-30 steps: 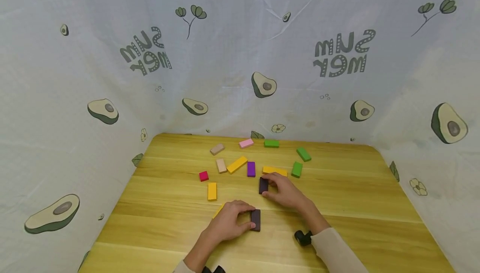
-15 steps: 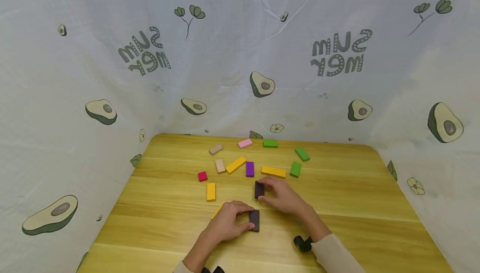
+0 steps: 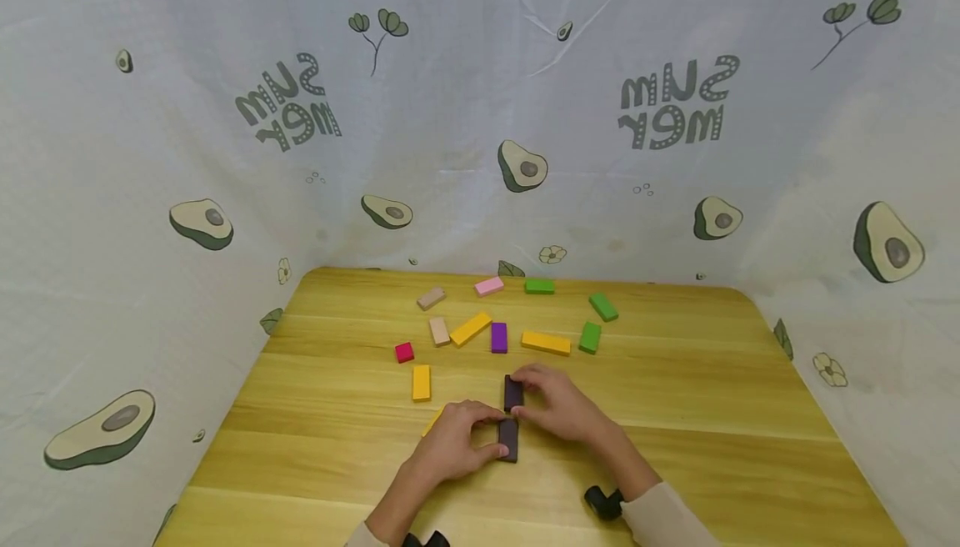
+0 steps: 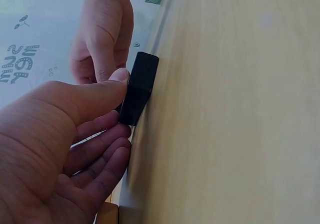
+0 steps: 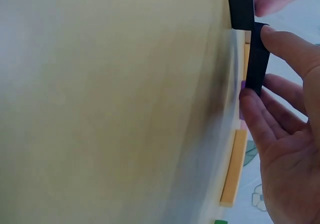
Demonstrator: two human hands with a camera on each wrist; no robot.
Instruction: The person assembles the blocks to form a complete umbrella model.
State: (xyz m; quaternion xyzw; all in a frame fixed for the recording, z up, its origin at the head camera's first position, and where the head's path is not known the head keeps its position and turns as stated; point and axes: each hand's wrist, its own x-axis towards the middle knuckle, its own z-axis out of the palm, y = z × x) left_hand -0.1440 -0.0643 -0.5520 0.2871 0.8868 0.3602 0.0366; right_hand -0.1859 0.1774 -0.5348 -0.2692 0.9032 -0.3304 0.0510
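Two black rectangular blocks lie on the wooden table, almost end to end, one nearer me than the other. My left hand (image 3: 453,443) pinches the near black block (image 3: 508,440) from its left side, thumb by the near end and fingers by the far end. From the right, my right hand (image 3: 558,401) holds the far black block (image 3: 513,393) between thumb and fingers. In the right wrist view the far block stretches from the thumb down to the fingertips. The left wrist view shows the black blocks overlapping in a line, with the other hand behind.
Beyond the hands lie a purple block (image 3: 498,338), a long yellow block (image 3: 546,343), another yellow block (image 3: 471,329), a pink block (image 3: 489,286) and several green and tan ones. A red cube (image 3: 404,353) and a yellow block (image 3: 422,383) sit to the left. Patterned cloth (image 3: 450,113) surrounds the table.
My right hand has drawn the far black block toward me and slightly left, up close to the near block's end. The left hand and its block have stayed in place.
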